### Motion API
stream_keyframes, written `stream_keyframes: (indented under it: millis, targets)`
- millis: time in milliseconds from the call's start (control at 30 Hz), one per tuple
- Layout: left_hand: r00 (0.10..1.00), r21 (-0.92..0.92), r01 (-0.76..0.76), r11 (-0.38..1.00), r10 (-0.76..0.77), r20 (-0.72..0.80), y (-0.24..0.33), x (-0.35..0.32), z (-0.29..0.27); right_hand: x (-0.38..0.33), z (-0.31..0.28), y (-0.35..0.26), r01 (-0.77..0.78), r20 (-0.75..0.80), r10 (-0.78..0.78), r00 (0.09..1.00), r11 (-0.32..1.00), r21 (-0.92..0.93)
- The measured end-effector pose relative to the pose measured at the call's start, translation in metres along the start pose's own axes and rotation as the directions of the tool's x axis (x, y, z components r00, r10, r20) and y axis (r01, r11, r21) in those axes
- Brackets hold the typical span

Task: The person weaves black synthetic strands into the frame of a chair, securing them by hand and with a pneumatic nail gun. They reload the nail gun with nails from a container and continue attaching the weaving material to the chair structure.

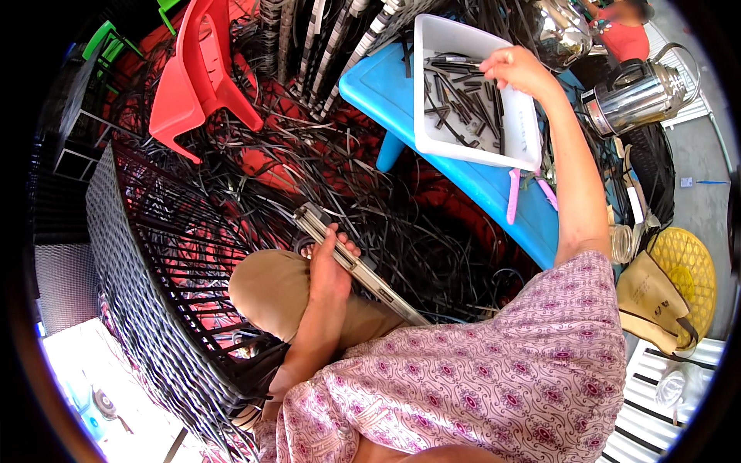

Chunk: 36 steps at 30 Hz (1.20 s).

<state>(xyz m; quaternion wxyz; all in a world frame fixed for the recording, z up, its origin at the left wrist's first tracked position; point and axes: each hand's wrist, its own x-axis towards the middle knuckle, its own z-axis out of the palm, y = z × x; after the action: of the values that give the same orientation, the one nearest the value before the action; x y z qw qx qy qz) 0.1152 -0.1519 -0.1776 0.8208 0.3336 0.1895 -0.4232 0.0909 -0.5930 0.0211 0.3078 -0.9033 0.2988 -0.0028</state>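
Observation:
My left hand (330,266) is closed around a long, narrow, silver-beige metal tool (378,288) with slots along its side, held slantwise over my bent knee. Its exact kind does not show. My right arm stretches forward to a white plastic tray (478,154). Over the tray's right side, my right hand (517,68) has its fingers drawn together in a pinch; whatever is between them is too small to make out. Short dark strips (471,108) lie scattered in the tray. Pink-handled cutters (513,197) lie beside it on the blue table (370,81).
A part-woven dark furniture frame (154,285) stands at my left. Loose black strips (285,170) cover the red floor. Beyond is a red chair (197,85). Metal flasks (641,96), a yellow woven item (691,266) and a person in red (624,38) are at right.

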Motion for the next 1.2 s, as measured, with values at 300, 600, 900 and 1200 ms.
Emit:
stream_keyframes:
  millis: [300, 600, 900, 1200]
  targets:
    - [1.0, -0.022, 0.001, 1.0, -0.001, 0.013, -0.002, 0.001, -0.001, 0.011, 0.012, 0.013, 0.106, -0.109, -0.105, 0.989, 0.994, 0.007]
    - [1.0, -0.014, -0.004, 1.0, 0.004, -0.005, -0.002, 0.0, -0.002, 0.013, 0.036, 0.012, 0.118, -0.052, -0.174, 0.983, 0.831, -0.543]
    - [1.0, -0.033, 0.001, 0.999, -0.001, 0.006, -0.002, 0.002, -0.004, 0.008, 0.037, 0.005, 0.177, -0.019, -0.244, 0.97, 0.752, -0.635]
    - [0.999, -0.062, -0.036, 0.997, 0.036, -0.001, 0.002, -0.002, -0.005, -0.036, 0.013, -0.032, 0.193, -0.31, -0.099, 0.945, 0.938, 0.288]
